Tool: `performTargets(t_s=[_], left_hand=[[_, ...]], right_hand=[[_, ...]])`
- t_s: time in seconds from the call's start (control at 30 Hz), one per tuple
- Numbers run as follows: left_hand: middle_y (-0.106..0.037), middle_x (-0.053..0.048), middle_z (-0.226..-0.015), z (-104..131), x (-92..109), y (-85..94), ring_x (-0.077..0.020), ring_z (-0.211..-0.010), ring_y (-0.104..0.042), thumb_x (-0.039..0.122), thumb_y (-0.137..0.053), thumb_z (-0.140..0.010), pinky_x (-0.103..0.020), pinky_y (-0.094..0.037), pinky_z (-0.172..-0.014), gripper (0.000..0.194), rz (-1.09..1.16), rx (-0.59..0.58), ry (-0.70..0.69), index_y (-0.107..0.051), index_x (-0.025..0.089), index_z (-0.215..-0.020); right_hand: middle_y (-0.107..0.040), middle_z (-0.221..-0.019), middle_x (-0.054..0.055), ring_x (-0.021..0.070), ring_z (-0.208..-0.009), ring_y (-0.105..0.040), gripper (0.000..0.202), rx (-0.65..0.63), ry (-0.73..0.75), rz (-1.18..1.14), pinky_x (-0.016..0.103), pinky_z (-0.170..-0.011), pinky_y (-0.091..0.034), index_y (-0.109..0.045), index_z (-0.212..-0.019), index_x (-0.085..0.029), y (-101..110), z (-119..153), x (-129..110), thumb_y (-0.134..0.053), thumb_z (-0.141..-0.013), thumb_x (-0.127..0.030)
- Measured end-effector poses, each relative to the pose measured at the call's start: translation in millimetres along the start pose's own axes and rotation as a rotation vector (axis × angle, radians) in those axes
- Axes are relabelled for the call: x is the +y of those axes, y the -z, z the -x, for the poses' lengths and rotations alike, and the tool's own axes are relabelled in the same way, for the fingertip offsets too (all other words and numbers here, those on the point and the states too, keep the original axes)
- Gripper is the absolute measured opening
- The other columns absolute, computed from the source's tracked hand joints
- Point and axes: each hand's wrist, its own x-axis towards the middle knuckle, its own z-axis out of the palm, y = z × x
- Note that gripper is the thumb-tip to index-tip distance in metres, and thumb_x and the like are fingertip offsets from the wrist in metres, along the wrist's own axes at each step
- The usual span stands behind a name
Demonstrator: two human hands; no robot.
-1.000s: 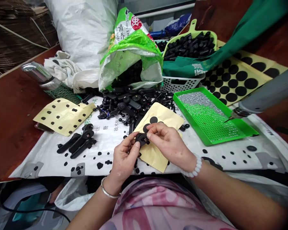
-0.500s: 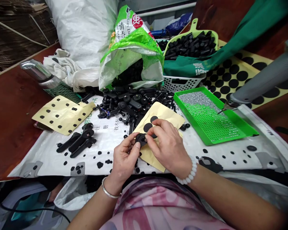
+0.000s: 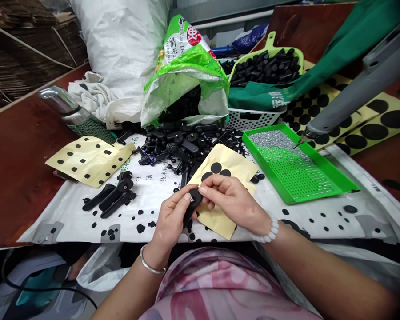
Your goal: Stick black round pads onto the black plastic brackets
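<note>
My left hand (image 3: pixel 173 215) is closed around a black plastic part (image 3: pixel 194 200) with a round head and a small metal piece showing on it. At the rim of that round head, my right hand (image 3: pixel 230 200) pinches with thumb and forefinger; whether a thin disc is between them is hard to see. Beneath both hands lies a yellow backing sheet (image 3: pixel 225 155) with several round black stickers (image 3: pixel 216 167), partly covered by the right hand. To the left, a few similar black parts (image 3: pixel 116 191) lie grouped on the white cover.
A heap of black parts (image 3: pixel 183 142) lies before an opened green bag (image 3: pixel 186 89). On the right are a green tray (image 3: pixel 283 195) of small metal pieces and a grey electric screwdriver (image 3: pixel 340 106) above it. A dotted yellow sheet (image 3: pixel 86 155) and metal flask (image 3: pixel 62 104) are left.
The black part has turned in my left hand, so its length now points down toward me. My right fingers have shifted to its rim. The view has moved slightly.
</note>
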Motion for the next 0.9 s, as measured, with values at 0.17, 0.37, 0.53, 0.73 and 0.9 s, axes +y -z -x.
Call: performTargets(t_s=[0.17, 0.37, 0.53, 0.73, 0.9], left_hand=[[-0.067, -0.002, -0.074, -0.5, -2.3, -1.0, -0.008, -0.049, -0.054, 0.036, -0.058, -0.079, -0.021, -0.046, -0.049, 0.032, 0.001, 0.021, -0.008, -0.067, 0.015, -0.102], [-0.066, -0.001, -0.07, 0.4, 1.5, -3.4, -0.0098, -0.05, -0.057, 0.039, -0.058, -0.08, -0.022, -0.049, -0.051, 0.032, 0.007, 0.046, 0.016, -0.064, 0.015, -0.102], [-0.066, -0.003, -0.09, 1.0, 3.5, -4.0, -0.0123, -0.08, -0.062, 0.032, -0.059, -0.081, -0.022, -0.049, -0.076, 0.023, -0.001, 0.035, -0.091, -0.064, 0.017, -0.098], [-0.065, -0.002, -0.076, 4.0, 2.5, -9.0, -0.0102, -0.058, -0.059, 0.038, -0.059, -0.079, -0.02, -0.051, -0.054, 0.03, 0.027, 0.06, -0.003, -0.063, 0.015, -0.099], [-0.057, 0.001, -0.059, 6.3, 3.3, -8.8, -0.0075, -0.043, -0.051, 0.045, -0.057, -0.078, -0.017, -0.042, -0.038, 0.035, 0.023, 0.045, 0.028, -0.061, 0.015, -0.096]], right_hand=[[-0.052, -0.061, -0.004, 0.0075, -0.051, -0.052, 0.022, 0.065, 0.011, 0.003, 0.019, -0.047, -0.044, -0.049, -0.067, -0.018, -5.4, 1.4, 4.9, -0.059, -0.076, -0.035], [-0.053, -0.064, -0.004, 0.0101, -0.054, -0.058, 0.012, 0.001, 0.058, -0.03, 0.023, -0.053, -0.051, -0.047, -0.081, -0.02, -6.1, 4.2, 15.4, -0.048, -0.084, -0.031], [-0.057, -0.083, 0.001, 0.0132, -0.072, -0.059, 0.022, 0.05, 0.201, 0.222, 0.027, -0.066, -0.051, -0.049, -0.095, -0.02, -7.2, 12.6, 18.8, -0.059, -0.077, -0.027], [-0.06, -0.089, 0.003, 0.0144, -0.078, -0.06, 0.017, 0.025, 0.257, 0.333, 0.027, -0.07, -0.051, -0.05, -0.101, -0.02, -6.3, 15.8, 25.5, -0.049, -0.085, -0.025], [-0.062, -0.08, 0.002, 0.0134, -0.07, -0.061, 0.014, 0.03, 0.244, 0.203, 0.024, -0.064, -0.051, -0.055, -0.091, -0.021, -3.6, 10.8, 27.1, -0.047, -0.087, -0.031]])
